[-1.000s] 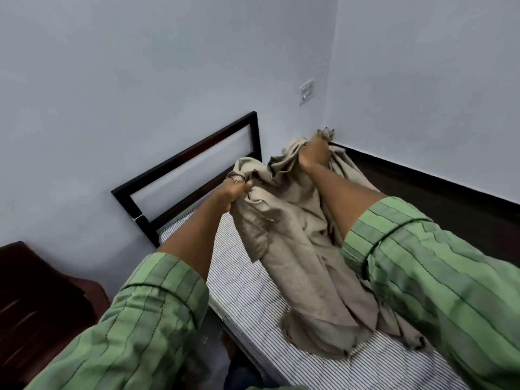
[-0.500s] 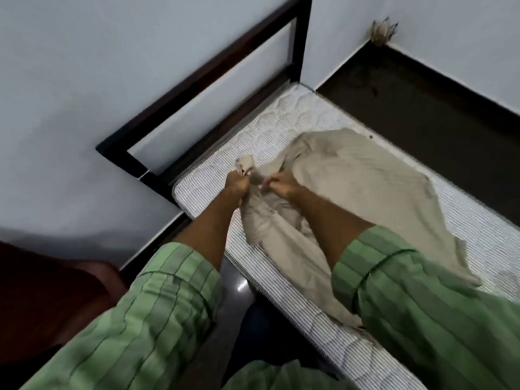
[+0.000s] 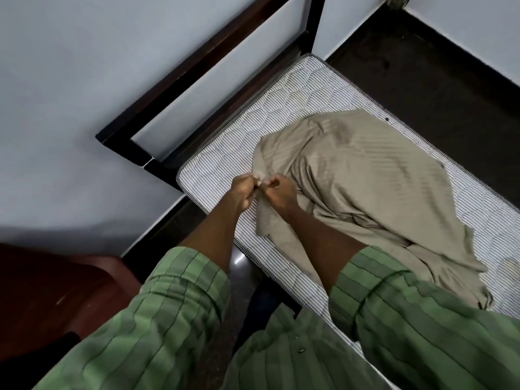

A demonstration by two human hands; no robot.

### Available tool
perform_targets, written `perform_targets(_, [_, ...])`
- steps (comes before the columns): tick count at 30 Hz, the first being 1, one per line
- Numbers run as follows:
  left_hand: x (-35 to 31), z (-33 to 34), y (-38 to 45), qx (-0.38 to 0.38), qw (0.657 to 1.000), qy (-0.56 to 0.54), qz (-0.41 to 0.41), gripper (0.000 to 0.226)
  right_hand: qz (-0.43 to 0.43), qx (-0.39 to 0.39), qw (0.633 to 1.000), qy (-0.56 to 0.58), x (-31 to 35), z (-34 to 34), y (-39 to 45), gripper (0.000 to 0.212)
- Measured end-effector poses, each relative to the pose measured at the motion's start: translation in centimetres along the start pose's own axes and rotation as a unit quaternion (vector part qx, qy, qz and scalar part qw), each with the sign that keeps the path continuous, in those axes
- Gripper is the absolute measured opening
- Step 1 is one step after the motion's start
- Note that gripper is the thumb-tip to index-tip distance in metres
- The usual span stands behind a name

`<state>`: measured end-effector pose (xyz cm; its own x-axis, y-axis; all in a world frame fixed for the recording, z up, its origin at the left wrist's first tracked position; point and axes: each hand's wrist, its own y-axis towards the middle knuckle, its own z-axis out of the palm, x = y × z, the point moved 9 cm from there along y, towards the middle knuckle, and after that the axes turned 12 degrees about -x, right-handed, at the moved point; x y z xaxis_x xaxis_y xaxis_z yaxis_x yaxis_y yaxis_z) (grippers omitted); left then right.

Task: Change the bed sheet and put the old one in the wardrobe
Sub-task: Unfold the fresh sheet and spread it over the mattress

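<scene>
1. Bed sheet (image 3: 363, 175), a beige one with a faint woven stripe, lies crumpled in a loose heap on the mattress (image 3: 225, 156), seen from the head camera looking down.
2. Mattress as landmark: it is quilted, white with thin dark stripes, and bare around the sheet. The heap covers its middle and spreads toward its right end, where the cloth trails close to the near edge.
3. Left hand (image 3: 243, 191) hovers above the mattress's near left corner, fingers curled, pinching an edge of the sheet.
4. Right hand (image 3: 280, 192) is just beside the left, almost touching it, fingers also curled and pinching the same edge. A short flap of cloth hangs down between the two hands onto the mattress.
5. Both forearms reach in from below the mattress's near edge. They are bare up to rolled green striped sleeves (image 3: 174, 311).
6. Dark wooden headboard (image 3: 202, 66), an open frame, stands at the mattress's left end, against a pale grey wall (image 3: 70, 80).
7. Dark floor (image 3: 439, 74) runs along the far side of the mattress, meeting a second pale wall with a dark skirting strip.
8. Reddish-brown piece of furniture (image 3: 56, 294) sits left of the mattress, near the wall; what it is cannot be told.
</scene>
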<state>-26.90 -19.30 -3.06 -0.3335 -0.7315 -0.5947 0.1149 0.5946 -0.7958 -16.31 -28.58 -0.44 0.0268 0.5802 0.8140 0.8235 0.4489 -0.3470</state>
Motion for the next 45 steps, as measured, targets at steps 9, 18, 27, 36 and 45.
perform_targets(9, [2.3, 1.3, -4.3, 0.101, 0.992, -0.062, -0.053, 0.03, 0.101, 0.031, 0.994, -0.002, -4.4, 0.1, -1.7, 0.012])
perform_targets(18, [4.8, 0.4, -5.5, 0.004, 0.981, 0.141, 0.13, 0.012, 0.168, 0.02, 0.981, 0.094, -4.1, -4.5, -5.4, 0.031])
perform_targets(27, [2.8, -0.5, -9.3, -0.131, 0.927, 0.22, 0.273, 0.009, 0.064, -0.029, 0.996, -0.053, -4.9, -5.9, -3.7, 0.024])
perform_targets(36, [3.5, -6.6, -10.2, -0.311, 0.884, 0.314, 0.153, 0.009, 0.189, -0.209, 0.951, 0.129, -4.7, -14.6, -3.3, 0.023])
perform_targets(45, [3.7, 3.3, -14.0, 0.075, 0.944, 0.204, 0.249, 0.055, 0.179, -0.019, 0.953, 0.243, 1.8, -9.7, -3.1, 0.028])
